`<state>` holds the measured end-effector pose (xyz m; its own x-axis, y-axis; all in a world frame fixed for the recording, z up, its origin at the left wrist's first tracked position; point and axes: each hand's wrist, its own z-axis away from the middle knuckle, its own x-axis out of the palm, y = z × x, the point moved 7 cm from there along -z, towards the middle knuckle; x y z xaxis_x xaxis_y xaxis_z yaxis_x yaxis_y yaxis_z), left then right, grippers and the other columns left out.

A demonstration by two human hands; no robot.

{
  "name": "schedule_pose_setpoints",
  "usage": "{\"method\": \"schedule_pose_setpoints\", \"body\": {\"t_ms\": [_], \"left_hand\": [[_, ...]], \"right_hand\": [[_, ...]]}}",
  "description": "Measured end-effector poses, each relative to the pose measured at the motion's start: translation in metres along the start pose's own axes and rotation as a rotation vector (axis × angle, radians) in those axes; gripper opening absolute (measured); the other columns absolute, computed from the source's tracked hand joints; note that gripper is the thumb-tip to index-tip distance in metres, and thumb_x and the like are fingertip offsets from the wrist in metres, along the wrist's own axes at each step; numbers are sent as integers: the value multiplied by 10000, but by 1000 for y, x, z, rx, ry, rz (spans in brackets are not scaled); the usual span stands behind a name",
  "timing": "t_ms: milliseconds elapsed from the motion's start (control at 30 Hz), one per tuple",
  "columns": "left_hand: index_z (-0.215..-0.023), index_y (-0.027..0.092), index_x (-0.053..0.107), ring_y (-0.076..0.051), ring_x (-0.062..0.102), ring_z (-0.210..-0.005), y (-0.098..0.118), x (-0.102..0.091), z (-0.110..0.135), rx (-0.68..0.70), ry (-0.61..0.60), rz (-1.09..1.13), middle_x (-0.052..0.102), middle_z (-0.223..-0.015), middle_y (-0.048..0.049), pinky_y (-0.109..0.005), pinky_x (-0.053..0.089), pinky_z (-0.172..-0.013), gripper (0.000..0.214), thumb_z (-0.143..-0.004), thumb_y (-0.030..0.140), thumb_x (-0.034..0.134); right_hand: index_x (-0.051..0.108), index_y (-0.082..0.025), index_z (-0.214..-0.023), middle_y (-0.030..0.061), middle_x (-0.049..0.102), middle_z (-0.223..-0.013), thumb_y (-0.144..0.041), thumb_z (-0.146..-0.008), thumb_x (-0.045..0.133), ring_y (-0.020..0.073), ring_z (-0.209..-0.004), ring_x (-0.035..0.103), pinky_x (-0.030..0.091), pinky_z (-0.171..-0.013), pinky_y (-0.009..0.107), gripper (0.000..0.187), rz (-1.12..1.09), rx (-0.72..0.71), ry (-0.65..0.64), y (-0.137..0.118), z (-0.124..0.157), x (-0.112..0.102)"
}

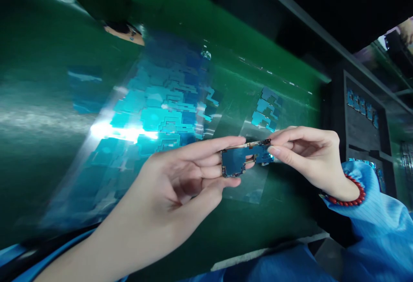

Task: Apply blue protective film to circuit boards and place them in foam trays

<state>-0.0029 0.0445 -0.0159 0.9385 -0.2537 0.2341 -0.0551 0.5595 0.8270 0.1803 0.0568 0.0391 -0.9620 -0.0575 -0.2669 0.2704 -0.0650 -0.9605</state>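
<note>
Two hands are holding one circuit board (234, 162) above a green worktop (245, 228); clock directions are running from the board, with twelve pointing to the top of the view. The left hand (187, 183), at eight o'clock, is gripping the broad end, its fingers supporting the board from behind and its thumb lying near the lower edge. The right hand (306, 155), at three o'clock, is pinching the narrow end between thumb and forefinger. The step in hand is apparently concerning the blue face at that end; the view is not showing whether the fingertips are pressing, lifting or merely steadying. Any next move is calling, by judgement, for a firm left grip and light, well-aligned fingertip control on the right. Blue cut sheets (155, 110) are lying toward ten o'clock, smaller blue pieces (264, 110) toward one, and a dark tray (364, 133) is standing toward three.
</note>
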Motion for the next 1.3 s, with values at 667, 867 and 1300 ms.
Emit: {"method": "schedule_pose_setpoints", "body": {"t_ms": [667,867,1300], "left_hand": [[-983,347,775,-139,493,-359,2,0,-1,10,10,-10,529,-405,59,-321,604,-668,362,-626,287,789],[-976,369,773,-116,502,-368,0,-1,-1,8,21,-14,537,-440,63,-291,604,-686,365,-620,296,800],[-1013,366,765,-154,525,-399,1,0,-2,22,0,-23,523,-422,53,-351,607,-688,375,-642,315,784]], "right_hand": [[744,-195,-734,22,730,-737,-210,-711,812,146,-674,695,646,-658,253,74,-49,24,25,4,0,1],[738,-186,-729,26,727,-742,-233,-710,818,143,-678,692,641,-662,253,95,-61,39,30,5,1,2],[737,-204,-722,17,730,-740,-241,-721,805,153,-687,697,641,-667,274,78,-24,22,-5,3,-1,2]]}}
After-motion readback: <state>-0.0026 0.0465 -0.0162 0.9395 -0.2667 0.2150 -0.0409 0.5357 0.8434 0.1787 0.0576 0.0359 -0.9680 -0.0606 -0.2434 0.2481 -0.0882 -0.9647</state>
